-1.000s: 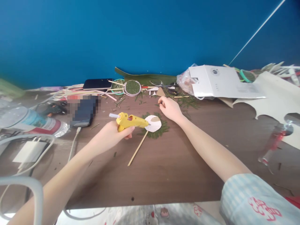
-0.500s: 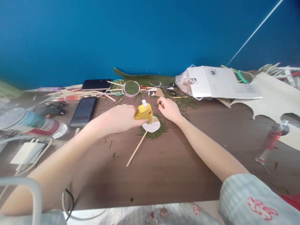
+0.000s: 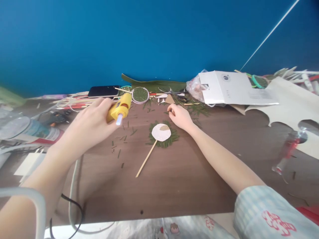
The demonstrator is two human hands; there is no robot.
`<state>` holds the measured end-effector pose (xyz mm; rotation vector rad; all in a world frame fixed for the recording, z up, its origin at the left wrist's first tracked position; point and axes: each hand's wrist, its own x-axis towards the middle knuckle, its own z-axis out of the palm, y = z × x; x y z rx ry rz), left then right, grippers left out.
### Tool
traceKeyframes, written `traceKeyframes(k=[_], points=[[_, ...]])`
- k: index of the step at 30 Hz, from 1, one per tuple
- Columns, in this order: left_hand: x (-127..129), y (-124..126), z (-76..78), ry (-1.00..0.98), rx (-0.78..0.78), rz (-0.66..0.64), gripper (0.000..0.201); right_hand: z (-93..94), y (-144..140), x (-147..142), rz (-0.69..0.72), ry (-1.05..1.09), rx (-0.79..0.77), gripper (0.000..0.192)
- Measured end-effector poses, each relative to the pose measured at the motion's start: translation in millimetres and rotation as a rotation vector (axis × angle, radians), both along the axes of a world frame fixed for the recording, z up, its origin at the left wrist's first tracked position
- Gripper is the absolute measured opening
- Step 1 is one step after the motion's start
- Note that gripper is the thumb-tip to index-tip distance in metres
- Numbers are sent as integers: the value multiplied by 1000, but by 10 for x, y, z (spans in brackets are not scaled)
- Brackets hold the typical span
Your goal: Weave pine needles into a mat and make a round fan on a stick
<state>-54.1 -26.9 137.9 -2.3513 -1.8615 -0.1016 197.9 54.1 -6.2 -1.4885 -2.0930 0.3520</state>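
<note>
Currently, head view, the only one: a yellow hot-glue gun (image 3: 120,108) is gripped in the left hand (image 3: 93,124), fingers wrapped shut around the body, glue-stick end pointing back toward the camera, nozzle aimed away toward the far edge of the desk. It is held off the work, up and to the left of the leaf fan.

The right hand (image 3: 179,116) is rested on the brown desk (image 3: 189,179), fingers loosely curled, tips together; whether a scrap is pinched there cannot be told. It sits just beyond and right of the white paper disc (image 3: 161,132).

That disc lies on a ring of green leaf needles (image 3: 171,139), with a small tan patch at its far edge, nearest the right fingertips. A wooden stick (image 3: 146,159) runs from under the disc toward the near left.

Judgement on doing the step well:
- Any piece to be stuck should be pressed onto the disc quickly, before the glue skins over.
- Fingertips should be kept off the wet glue; pressure is best applied at the piece's dry edge.
- The gun should be parked nozzle-away, clear of the phone (image 3: 103,91) and the cables near the left wrist.
- The disc should be steadied so the stick is not twisted out.
</note>
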Motion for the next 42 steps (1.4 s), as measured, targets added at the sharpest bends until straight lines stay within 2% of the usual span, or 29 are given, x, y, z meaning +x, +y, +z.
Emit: traceKeyframes(k=[2, 5, 8, 11, 17, 22, 25, 27, 29, 32, 35, 37, 39, 41, 42], points=[[-145, -2, -87, 16, -4, 104, 31, 3, -4, 3, 2, 8, -7, 19], [-309, -38, -288, 86, -108, 257, 39, 9, -6, 5, 3, 20, -17, 18], [-415, -101, -512, 102, -193, 236, 41, 11, -5, 2, 7, 23, -15, 19], [-484, -145, -679, 100, -194, 233, 38, 12, -5, 0, 6, 19, -10, 19], [-563, -148, -847, 67, -224, 300, 40, 23, -38, -4, -14, -9, 0, 20], [-599, -104, -961, 43, -180, 363, 48, 55, -102, -21, -97, -6, 181, 23], [-644, -78, -980, 72, -144, 311, 47, 83, -113, -21, -43, 106, 260, 23], [-681, -77, -962, 98, -129, 267, 45, 89, -97, -10, -62, 239, 250, 20], [-701, -97, -918, 120, -125, 232, 44, 82, -65, 10, -128, 391, 145, 15], [-645, -160, -804, 148, -97, 191, 50, 69, -7, 48, -195, 586, -109, 9], [-463, -249, -660, 137, 2, 174, 49, 80, 43, 93, -194, 663, -255, 4], [-293, -319, -586, 111, 57, 151, 39, 99, 64, 128, -166, 695, -337, 5], [-106, -399, -562, 52, -2, 55, 26, 124, 73, 167, -127, 735, -416, 4], [78, -487, -599, 6, -189, -78, 28, 156, 71, 201, -90, 751, -463, 4], [162, -531, -638, 11, -232, -118, 31, 174, 66, 214, -74, 748, -471, 5]])
